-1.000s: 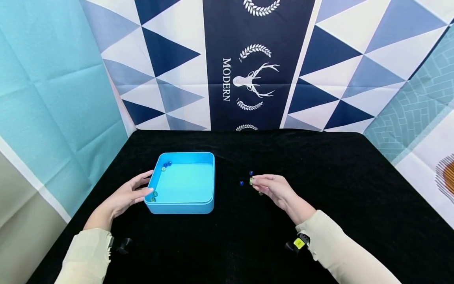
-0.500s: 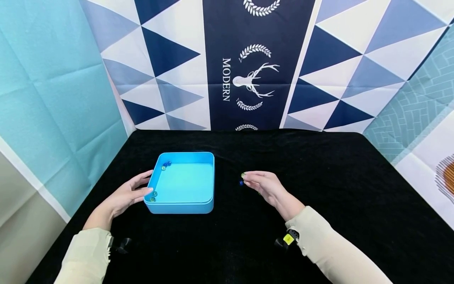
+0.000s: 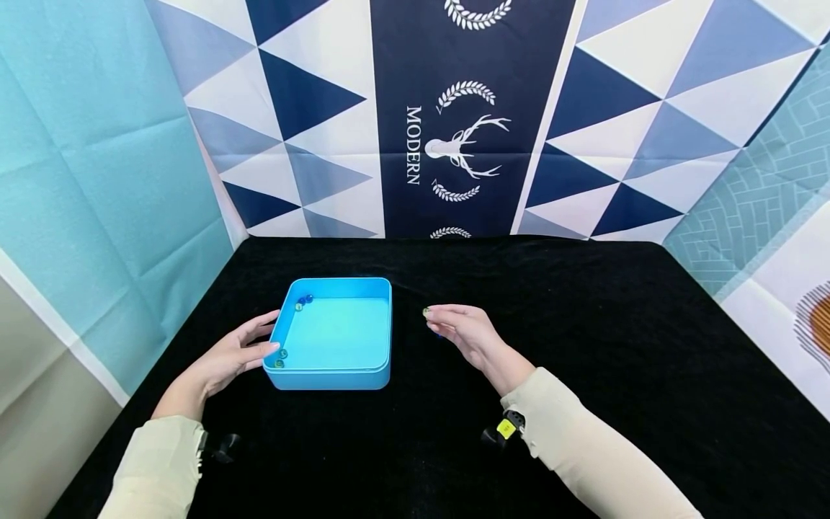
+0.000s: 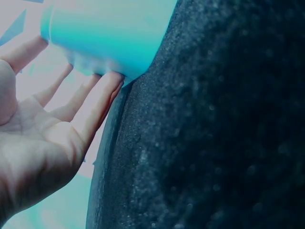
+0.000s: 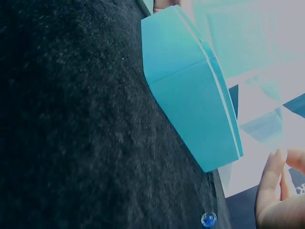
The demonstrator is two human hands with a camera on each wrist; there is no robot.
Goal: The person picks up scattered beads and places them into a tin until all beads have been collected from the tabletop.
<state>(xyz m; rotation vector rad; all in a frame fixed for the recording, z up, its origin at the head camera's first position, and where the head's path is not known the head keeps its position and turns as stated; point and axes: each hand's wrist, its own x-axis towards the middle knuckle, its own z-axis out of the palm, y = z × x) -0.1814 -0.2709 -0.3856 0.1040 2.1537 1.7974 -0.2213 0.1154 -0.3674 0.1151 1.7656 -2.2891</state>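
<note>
My left hand (image 3: 230,358) rests against the left wall of a light blue square box (image 3: 331,380), fingers nearly straight and thumb at the rim. In the left wrist view, the fingertips (image 4: 113,78) touch the box's outer wall. Between thumb and fingers, my right hand (image 3: 468,333) pinches a yellow-green glass marble (image 3: 426,313), to the right of the box. Inside the box, blue marbles (image 3: 308,298) and a yellowish marble (image 3: 299,307) sit at the far left corner. Two greenish marbles (image 3: 282,354) lie by the near left corner.
On the black cloth (image 3: 583,324), a blue marble (image 5: 208,219) lies under the right hand, mostly covered by it in the head view. Patterned fabric (image 3: 311,108) hangs behind the table's far edge.
My right hand has moved left toward the box with the yellow-green marble, its fingers now over the spot of the loose blue marble. The left hand and box have stayed put.
</note>
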